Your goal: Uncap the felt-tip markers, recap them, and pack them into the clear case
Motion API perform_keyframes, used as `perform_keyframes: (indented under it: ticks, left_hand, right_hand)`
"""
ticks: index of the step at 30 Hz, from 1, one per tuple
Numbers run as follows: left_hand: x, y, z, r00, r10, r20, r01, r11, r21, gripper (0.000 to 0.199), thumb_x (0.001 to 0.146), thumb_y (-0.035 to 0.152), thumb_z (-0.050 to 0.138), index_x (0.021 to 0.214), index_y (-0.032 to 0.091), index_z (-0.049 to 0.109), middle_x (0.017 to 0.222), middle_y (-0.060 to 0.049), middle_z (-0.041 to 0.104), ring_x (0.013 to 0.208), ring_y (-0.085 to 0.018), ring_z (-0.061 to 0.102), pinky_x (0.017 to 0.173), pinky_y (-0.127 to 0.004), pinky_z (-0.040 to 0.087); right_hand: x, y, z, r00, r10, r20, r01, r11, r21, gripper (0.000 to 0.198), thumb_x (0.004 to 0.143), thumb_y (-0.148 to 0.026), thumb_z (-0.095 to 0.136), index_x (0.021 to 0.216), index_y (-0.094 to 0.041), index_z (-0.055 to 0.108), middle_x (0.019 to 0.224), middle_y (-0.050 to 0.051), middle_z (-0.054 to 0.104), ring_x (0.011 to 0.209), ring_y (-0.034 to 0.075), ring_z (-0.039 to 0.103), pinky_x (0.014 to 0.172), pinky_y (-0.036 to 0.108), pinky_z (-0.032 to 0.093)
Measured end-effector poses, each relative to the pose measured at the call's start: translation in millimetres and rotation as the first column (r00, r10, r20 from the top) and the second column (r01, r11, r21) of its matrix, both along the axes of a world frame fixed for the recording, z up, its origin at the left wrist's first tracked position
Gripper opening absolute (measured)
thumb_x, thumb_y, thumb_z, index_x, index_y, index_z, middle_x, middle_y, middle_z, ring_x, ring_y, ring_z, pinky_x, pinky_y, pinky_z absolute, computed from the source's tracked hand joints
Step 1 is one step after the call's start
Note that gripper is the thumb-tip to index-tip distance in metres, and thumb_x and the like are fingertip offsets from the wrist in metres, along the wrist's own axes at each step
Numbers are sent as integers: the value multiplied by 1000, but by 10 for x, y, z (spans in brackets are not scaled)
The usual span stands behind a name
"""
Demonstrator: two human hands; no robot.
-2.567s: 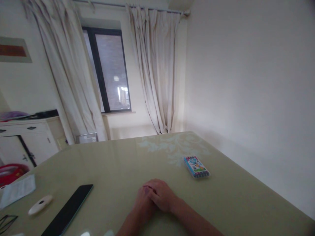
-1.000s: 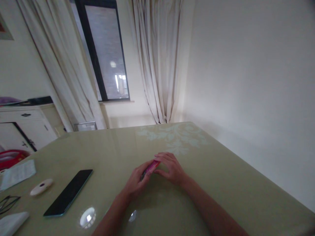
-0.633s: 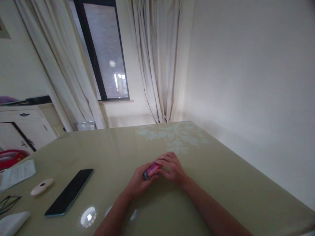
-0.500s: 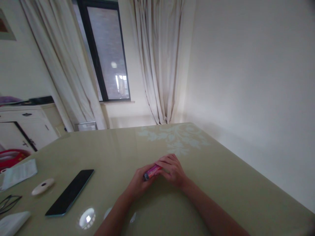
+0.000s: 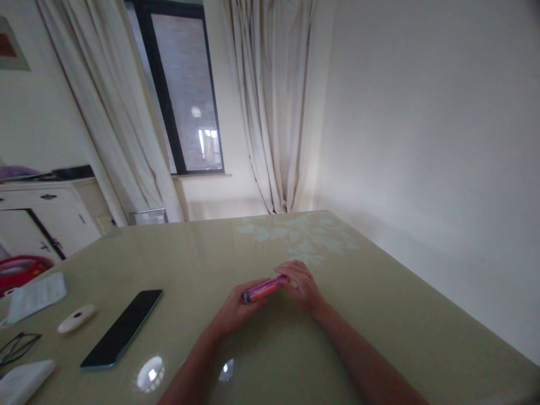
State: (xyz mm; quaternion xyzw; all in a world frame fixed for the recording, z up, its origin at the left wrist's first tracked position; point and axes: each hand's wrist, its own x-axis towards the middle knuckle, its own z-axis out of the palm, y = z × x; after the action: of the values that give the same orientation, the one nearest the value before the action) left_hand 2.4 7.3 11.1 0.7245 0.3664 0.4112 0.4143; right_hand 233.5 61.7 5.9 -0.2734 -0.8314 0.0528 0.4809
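Both of my hands meet near the middle of the glossy green table [image 5: 379, 315]. Between them is a small flat crayon box [image 5: 264, 289], seen edge-on as a pink strip. My left hand [image 5: 236, 308] grips its near end from below. My right hand [image 5: 301, 286] holds its far end, with the fingers curled over the top. The box is tilted and lifted slightly off the tabletop.
On the left of the table lie a dark phone [image 5: 122, 336], a small white oval device [image 5: 76, 318], a folded paper [image 5: 36, 295], glasses [image 5: 14, 347] and a white object [image 5: 23, 379]. A white cabinet [image 5: 46, 216] and curtained window [image 5: 185, 95] stand behind. A wall runs along the right.
The crayon box lay flat at the right of the table while my hands rested clasped; now both hands hold it at the centre, turned on its edge and raised a little.
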Motion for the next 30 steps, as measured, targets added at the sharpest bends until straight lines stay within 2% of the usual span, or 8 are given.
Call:
perform_keyframes:
  ticks: [3,8,12,16,19,23,27,30]
  left_hand:
    - [-123,54,-28,998,-18,57,24,994,-111,53,86,45,73,131,17,68,122,-10,75,108,-30,70,96,-40,54]
    - [-174,69,-94,996,1,86,11,991,-136,57,83,47,76,130,15,69,123,-11,75,109,-32,70,97,-41,53]
    - [-135,45,-77,997,11,79,-2,993,-120,56,84,48,74,129,15,69,122,-11,75,109,-32,70,97,-42,54]
    - [-48,6,-14,998,46,34,-44,997,-58,55,88,53,68,129,17,68,122,-11,75,109,-30,70,98,-42,53]
    - [74,-62,-2,990,133,-46,-133,991,5,54,93,56,61,133,20,65,128,-10,71,115,-30,67,100,-41,51]
    - [271,-168,-22,957,262,-123,-255,965,67,54,98,57,50,137,22,61,135,-11,67,121,-30,63,106,-43,47]
    - [351,-172,-24,965,255,-66,-253,967,35,55,100,58,43,139,22,60,135,-9,67,121,-28,62,105,-41,47]
    - [257,-72,-71,936,351,30,-350,936,-37,63,102,62,31,130,18,66,125,-9,72,115,-26,65,103,-39,48]
  right_hand:
    - [129,73,-13,1000,20,21,-19,1000,-15,40,97,-53,60,125,-25,71,110,9,77,102,25,69,92,42,53]
    - [164,72,-45,992,93,81,-91,995,-27,33,104,-41,51,125,-26,71,107,7,79,96,21,73,88,36,56]
    - [106,28,-41,997,54,53,-49,995,-92,35,106,-39,46,110,-25,77,95,5,79,88,19,72,83,33,57]
    - [27,52,-101,998,-58,-28,51,978,-204,40,106,-46,42,117,-24,74,107,8,77,103,22,70,94,38,54]
    - [-9,110,-184,979,-170,-113,120,926,-357,46,104,-55,42,126,-25,68,118,10,74,111,24,67,97,42,53]
    - [15,174,-245,972,-93,-216,-55,802,-595,55,101,-64,40,127,-24,66,120,10,71,107,25,68,78,36,60]
    - [72,228,-257,942,-55,-331,-198,707,-679,51,97,-63,48,124,-23,67,122,10,70,109,26,68,80,39,61]
    - [138,306,-292,915,-84,-394,-255,637,-727,44,94,-51,54,126,-23,65,120,11,73,107,26,71,87,43,60]
